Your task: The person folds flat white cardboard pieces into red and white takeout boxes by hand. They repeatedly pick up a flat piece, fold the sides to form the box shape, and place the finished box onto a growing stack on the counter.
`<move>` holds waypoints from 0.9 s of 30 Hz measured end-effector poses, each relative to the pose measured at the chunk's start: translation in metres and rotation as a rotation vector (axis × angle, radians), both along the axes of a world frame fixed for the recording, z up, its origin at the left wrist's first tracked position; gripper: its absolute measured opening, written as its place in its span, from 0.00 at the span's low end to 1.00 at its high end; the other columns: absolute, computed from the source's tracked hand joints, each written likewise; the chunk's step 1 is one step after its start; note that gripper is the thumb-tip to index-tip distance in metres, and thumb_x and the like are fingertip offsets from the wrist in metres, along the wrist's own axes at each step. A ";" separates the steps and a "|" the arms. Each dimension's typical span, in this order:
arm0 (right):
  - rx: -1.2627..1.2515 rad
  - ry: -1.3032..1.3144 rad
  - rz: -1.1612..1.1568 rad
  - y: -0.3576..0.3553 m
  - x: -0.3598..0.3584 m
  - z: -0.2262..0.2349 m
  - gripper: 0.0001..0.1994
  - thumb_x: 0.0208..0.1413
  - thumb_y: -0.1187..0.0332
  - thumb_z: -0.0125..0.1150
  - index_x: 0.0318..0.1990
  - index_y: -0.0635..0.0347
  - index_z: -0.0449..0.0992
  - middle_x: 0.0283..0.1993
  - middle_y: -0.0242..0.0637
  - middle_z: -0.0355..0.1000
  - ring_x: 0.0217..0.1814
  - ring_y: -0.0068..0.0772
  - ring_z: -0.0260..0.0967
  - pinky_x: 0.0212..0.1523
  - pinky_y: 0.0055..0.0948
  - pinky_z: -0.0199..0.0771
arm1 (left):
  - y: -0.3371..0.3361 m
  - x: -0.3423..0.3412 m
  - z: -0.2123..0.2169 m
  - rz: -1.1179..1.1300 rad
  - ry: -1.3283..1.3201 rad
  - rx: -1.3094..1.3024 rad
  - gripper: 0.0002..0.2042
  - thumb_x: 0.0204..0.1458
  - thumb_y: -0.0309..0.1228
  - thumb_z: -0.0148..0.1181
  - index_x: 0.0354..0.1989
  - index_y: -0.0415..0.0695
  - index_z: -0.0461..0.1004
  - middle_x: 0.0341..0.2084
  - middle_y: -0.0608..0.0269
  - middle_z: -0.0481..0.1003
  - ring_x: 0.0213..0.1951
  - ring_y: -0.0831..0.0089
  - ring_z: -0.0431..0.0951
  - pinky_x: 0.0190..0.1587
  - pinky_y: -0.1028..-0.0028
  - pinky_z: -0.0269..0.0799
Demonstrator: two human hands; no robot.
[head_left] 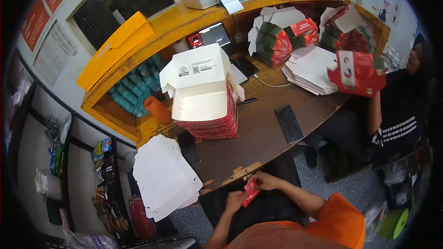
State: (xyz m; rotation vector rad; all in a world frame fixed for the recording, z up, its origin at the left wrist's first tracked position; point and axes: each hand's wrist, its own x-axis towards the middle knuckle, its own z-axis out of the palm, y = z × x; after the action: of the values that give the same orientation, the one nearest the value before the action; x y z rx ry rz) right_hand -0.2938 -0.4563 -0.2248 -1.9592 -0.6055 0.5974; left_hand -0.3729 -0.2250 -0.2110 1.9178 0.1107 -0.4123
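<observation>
The left hand (pixel 236 201) and right hand (pixel 264 181) each pinch a red piece (pixel 250 194) between them, the surface (pixel 253 131) ahead. Working this piece seems the current step; the next move likely calls for steady fingertips.

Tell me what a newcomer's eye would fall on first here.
Probably the tall stack of red-and-white cardboard boxes, the top one with its lid open, on the dark brown desk near the picture's centre. Next, perhaps, the long yellow-orange box on the wooden ledge at upper left. Low in the middle, a small red object stands out, held in the left hand and right hand.
</observation>
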 end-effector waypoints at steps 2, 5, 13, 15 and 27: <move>-0.054 -0.202 -0.217 0.008 -0.003 -0.004 0.20 0.56 0.62 0.71 0.56 0.51 0.79 0.48 0.44 0.72 0.49 0.43 0.75 0.44 0.38 0.79 | -0.008 -0.001 0.005 0.073 0.007 -0.052 0.22 0.57 0.40 0.67 0.17 0.38 0.71 0.12 0.70 0.63 0.20 0.84 0.60 0.23 0.70 0.58; -0.069 0.252 -0.122 0.017 -0.010 0.036 0.19 0.57 0.66 0.69 0.56 0.52 0.79 0.48 0.43 0.72 0.47 0.39 0.76 0.36 0.33 0.83 | -0.005 -0.004 0.009 0.089 -0.032 0.023 0.23 0.57 0.40 0.67 0.16 0.38 0.70 0.11 0.69 0.61 0.20 0.84 0.60 0.22 0.69 0.57; 0.078 0.398 -0.021 0.005 -0.004 0.024 0.17 0.62 0.64 0.65 0.58 0.52 0.78 0.54 0.45 0.63 0.49 0.38 0.75 0.37 0.29 0.87 | -0.012 -0.007 0.025 0.046 -0.020 0.053 0.21 0.58 0.40 0.69 0.19 0.37 0.75 0.12 0.67 0.69 0.20 0.85 0.64 0.23 0.72 0.61; 0.138 0.435 -0.082 0.004 -0.006 0.024 0.17 0.63 0.63 0.65 0.58 0.51 0.78 0.54 0.45 0.63 0.51 0.39 0.74 0.38 0.29 0.87 | -0.008 -0.003 0.031 0.027 0.029 0.002 0.19 0.58 0.39 0.69 0.21 0.37 0.78 0.14 0.68 0.72 0.20 0.86 0.66 0.24 0.74 0.63; 0.069 0.368 0.142 0.011 -0.006 0.034 0.15 0.65 0.66 0.62 0.58 0.49 0.78 0.51 0.46 0.61 0.46 0.42 0.76 0.37 0.30 0.88 | -0.008 0.001 0.019 0.049 0.120 -0.069 0.15 0.59 0.37 0.68 0.24 0.39 0.80 0.16 0.75 0.72 0.21 0.88 0.66 0.24 0.79 0.61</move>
State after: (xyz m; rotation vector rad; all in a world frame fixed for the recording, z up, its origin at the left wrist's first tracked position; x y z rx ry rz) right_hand -0.3001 -0.4449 -0.1909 -1.6941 -0.5265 0.9856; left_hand -0.3723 -0.2333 -0.1924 1.8188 0.2192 -0.4915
